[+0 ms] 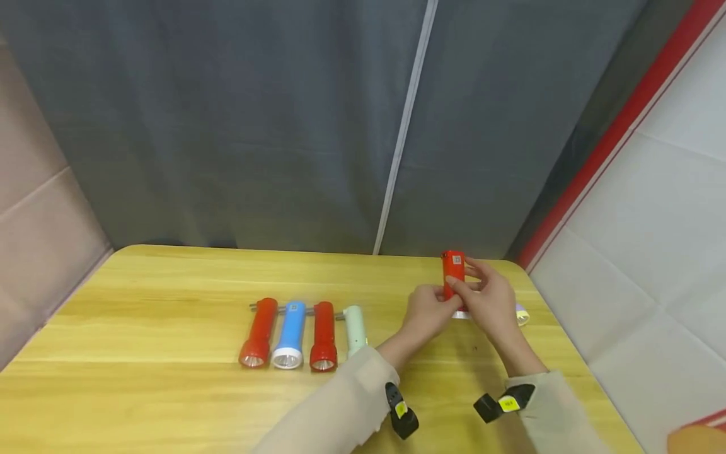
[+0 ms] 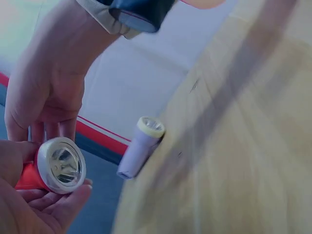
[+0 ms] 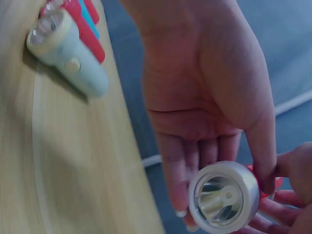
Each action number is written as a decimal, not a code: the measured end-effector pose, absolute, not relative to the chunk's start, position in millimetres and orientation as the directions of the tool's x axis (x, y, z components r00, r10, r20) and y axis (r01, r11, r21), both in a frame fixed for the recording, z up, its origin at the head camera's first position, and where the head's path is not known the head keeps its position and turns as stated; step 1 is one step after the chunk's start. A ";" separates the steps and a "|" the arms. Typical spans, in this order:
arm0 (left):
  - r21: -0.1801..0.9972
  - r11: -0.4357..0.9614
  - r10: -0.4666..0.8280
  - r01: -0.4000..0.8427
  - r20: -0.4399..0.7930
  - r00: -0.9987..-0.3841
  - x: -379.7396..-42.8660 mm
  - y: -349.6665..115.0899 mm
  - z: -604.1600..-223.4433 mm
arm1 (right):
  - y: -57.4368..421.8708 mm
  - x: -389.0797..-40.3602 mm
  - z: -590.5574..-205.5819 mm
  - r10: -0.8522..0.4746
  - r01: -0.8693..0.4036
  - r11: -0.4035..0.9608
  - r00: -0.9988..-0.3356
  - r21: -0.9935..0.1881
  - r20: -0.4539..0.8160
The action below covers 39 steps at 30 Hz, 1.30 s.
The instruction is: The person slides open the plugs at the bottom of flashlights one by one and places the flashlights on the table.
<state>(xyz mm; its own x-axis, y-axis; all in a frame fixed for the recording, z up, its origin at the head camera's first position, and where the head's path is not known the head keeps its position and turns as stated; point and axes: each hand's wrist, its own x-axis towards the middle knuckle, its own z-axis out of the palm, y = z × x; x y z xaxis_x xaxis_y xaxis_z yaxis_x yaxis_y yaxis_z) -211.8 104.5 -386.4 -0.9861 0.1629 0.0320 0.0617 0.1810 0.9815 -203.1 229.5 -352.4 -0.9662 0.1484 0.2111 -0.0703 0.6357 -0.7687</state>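
A red flashlight [image 1: 454, 272] with a white-rimmed head is held above the table's right part, its tail end up and its lens downward in the head view. My left hand [image 1: 425, 310] grips it near the head. My right hand [image 1: 492, 304] holds the red body too, thumb on the near side and fingers behind. The lens [image 2: 66, 165] shows plainly in the left wrist view, with fingers around it. Beyond my right hand lies a lavender flashlight [image 2: 138, 147] with a cream rim, mostly hidden in the head view.
On the wooden table [image 1: 170, 403], left of my hands, several flashlights lie in a row: red [image 1: 261, 331], blue [image 1: 292, 326], another red [image 1: 324, 331], and pale green [image 1: 355, 326]. A dark grey curtain [image 1: 255, 126] hangs behind; a white wall [image 1: 652, 239] stands at the right.
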 end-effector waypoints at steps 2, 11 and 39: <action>0.975 0.188 0.184 0.118 0.083 -0.979 -205.6 94.1 -380.7 | 222.5 -195.5 -349.0 0.150 -0.101 0.597 -0.960 -0.796 0.235; 0.957 0.131 0.303 0.258 0.210 -0.930 -178.0 53.5 -367.6 | 200.7 -168.8 -337.4 0.126 -0.161 0.521 -0.957 -0.838 0.261; 0.867 0.234 0.280 0.440 0.373 -0.885 -133.4 -11.7 -361.0 | 155.0 -134.2 -308.1 -0.165 -0.336 0.075 -0.933 -0.939 0.320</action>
